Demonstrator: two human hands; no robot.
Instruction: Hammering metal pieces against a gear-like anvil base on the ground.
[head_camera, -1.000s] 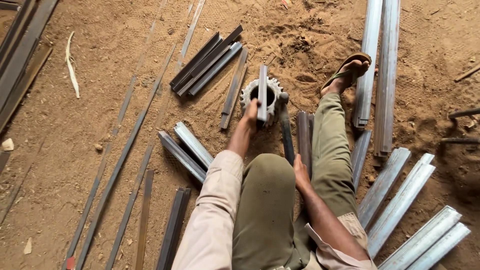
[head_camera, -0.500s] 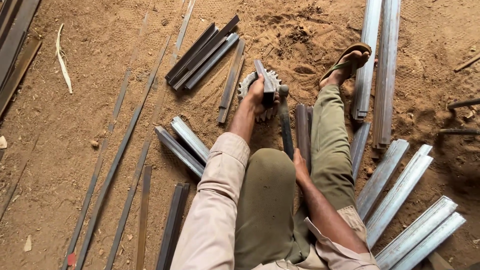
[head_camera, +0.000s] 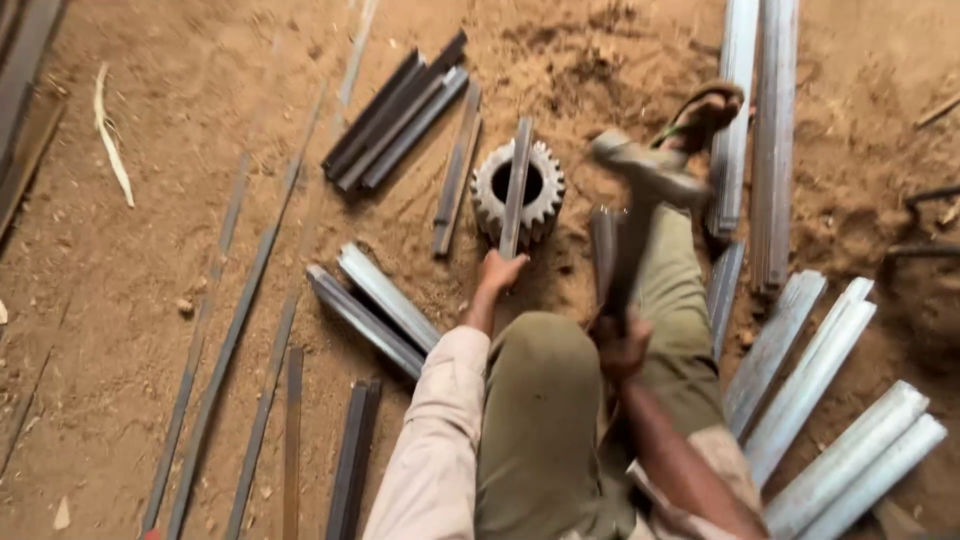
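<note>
On the far left, long flat metal strips (head_camera: 215, 360) lie lengthwise on the sandy floor (head_camera: 180, 150), apart from the work. Nearer the middle, a bundle of dark angle bars (head_camera: 400, 110) rests above 2 lighter angle pieces (head_camera: 375, 305); both lie within arm's reach of the seated person, probably so they come to hand easily.

At the centre stands a toothed gear wheel (head_camera: 518, 190), flat on the ground with its bore facing up. It seems to serve as an anvil: a short metal bar (head_camera: 515, 185) lies across it, spanning the hole, so the middle of the bar has nothing beneath it. The left hand (head_camera: 497, 272) closes its grip on the bar's near end, steadying it and keeping the fingers clear of the gear's top.

Just right of that, the right hand (head_camera: 622, 345) is wrapped tight around the handle of a hammer (head_camera: 640, 170), whose blurred head is raised above the ground beside the gear. The person's sandalled foot (head_camera: 700, 110) is stretched out behind it, and pale channel sections (head_camera: 800, 360) fan out on the right.
</note>
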